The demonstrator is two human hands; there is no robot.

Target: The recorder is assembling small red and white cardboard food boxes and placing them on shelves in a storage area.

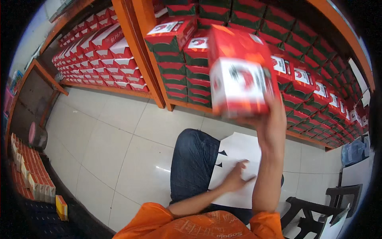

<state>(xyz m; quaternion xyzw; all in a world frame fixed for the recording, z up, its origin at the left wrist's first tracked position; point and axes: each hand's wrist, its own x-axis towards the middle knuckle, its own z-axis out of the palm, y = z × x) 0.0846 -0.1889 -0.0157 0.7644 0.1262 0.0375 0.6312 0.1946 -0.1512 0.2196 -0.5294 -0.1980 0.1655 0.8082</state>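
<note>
We lift a red and white box (pixel 240 75) high in our right hand (pixel 270 119), fingers wrapped under it, near the full shelves (pixel 187 67), while our left hand (pixel 234 177) presses flat on white paper (pixel 238 151) on our lap

Red-and-white carton (pixel 240 75): printed cardboard, smooth, faint sheen (blurred). White sheet (pixel 234 159) on the lap: matt paper or thin card, flat and unprinted. Jeans (pixel 193 163): dark blue denim, woven, matt. Orange shirt (pixel 199 225): soft cloth, creased. Shelving frame (pixel 139 47): orange-painted, semi-gloss, wood by appearance. Floor tiles (pixel 107 135): pale ceramic, glossy, reflective. Black chair (pixel 318 213): moulded plastic, matt.
</note>
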